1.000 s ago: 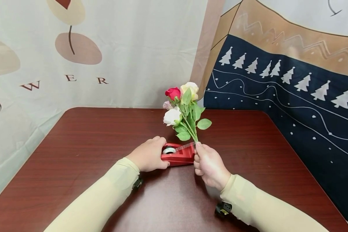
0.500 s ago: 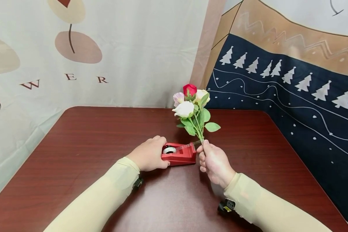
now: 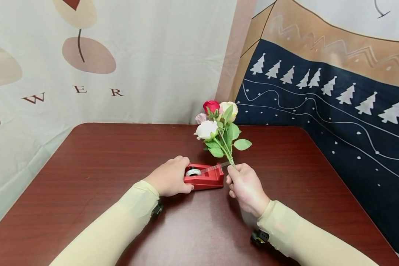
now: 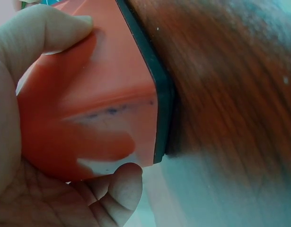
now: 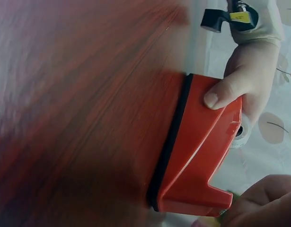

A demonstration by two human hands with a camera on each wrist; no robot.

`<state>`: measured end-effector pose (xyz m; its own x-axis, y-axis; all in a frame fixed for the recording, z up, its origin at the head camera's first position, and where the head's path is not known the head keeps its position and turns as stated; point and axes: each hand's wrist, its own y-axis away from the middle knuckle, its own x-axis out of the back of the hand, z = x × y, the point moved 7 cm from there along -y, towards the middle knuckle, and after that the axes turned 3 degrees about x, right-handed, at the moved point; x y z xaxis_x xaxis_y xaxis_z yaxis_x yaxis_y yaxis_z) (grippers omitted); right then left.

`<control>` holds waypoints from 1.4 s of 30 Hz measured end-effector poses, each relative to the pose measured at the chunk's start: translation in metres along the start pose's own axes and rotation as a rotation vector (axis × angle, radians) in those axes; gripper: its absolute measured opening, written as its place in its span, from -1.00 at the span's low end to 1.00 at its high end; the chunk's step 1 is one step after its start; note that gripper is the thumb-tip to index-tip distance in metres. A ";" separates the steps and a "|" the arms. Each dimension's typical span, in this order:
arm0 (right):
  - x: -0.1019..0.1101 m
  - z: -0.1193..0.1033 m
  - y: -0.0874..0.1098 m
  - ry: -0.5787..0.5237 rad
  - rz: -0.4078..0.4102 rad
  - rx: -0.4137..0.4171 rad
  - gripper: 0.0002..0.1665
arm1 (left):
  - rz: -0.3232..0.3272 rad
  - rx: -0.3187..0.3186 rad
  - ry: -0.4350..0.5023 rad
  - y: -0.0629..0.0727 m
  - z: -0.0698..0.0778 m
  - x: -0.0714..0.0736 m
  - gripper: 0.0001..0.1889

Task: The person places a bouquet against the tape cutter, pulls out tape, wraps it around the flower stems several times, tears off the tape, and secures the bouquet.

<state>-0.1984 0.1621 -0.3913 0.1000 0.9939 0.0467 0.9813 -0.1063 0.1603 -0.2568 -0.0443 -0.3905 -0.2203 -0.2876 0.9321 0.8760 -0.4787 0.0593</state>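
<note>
A red tape dispenser [image 3: 206, 181] with a white-cored roll of clear tape [image 3: 193, 172] sits on the table. My left hand [image 3: 171, 177] grips its left end, thumb on the near side; the left wrist view shows thumb and fingers around the red body [image 4: 112, 71]. Just right of the dispenser, my right hand [image 3: 247, 187] pinches the lower stems of a bunch of artificial roses [image 3: 219, 125], red, white, pale yellow and pinkish, with green leaves. A strip of clear tape [image 3: 225, 164] stretches from the dispenser's cutter to the stems at my right fingertips. The stem ends are hidden in that hand.
The dark red-brown wooden table [image 3: 103, 162] has rounded far corners. A pale printed cloth [image 3: 159, 66] hangs behind it, and a navy cloth with white trees [image 3: 319, 111] hangs at the right. A small black device is strapped beneath each wrist.
My right hand moved right, away from the dispenser, with the flowers, so more tape stretches between them. In the last half second the blooms tipped slightly left. My left hand stayed on the dispenser.
</note>
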 end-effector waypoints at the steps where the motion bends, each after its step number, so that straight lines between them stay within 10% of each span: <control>1: 0.001 -0.001 0.001 0.016 0.011 0.011 -0.85 | 0.001 -0.002 0.000 0.000 0.000 0.000 -0.53; 42: -0.009 0.003 -0.002 -0.183 -0.040 -0.036 -0.78 | 0.003 -0.001 0.008 0.001 0.000 0.003 -0.56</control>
<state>-0.2006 0.1532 -0.3954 0.0923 0.9859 -0.1398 0.9789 -0.0641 0.1941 -0.2567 -0.0451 -0.3878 -0.2208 -0.2961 0.9293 0.8764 -0.4784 0.0559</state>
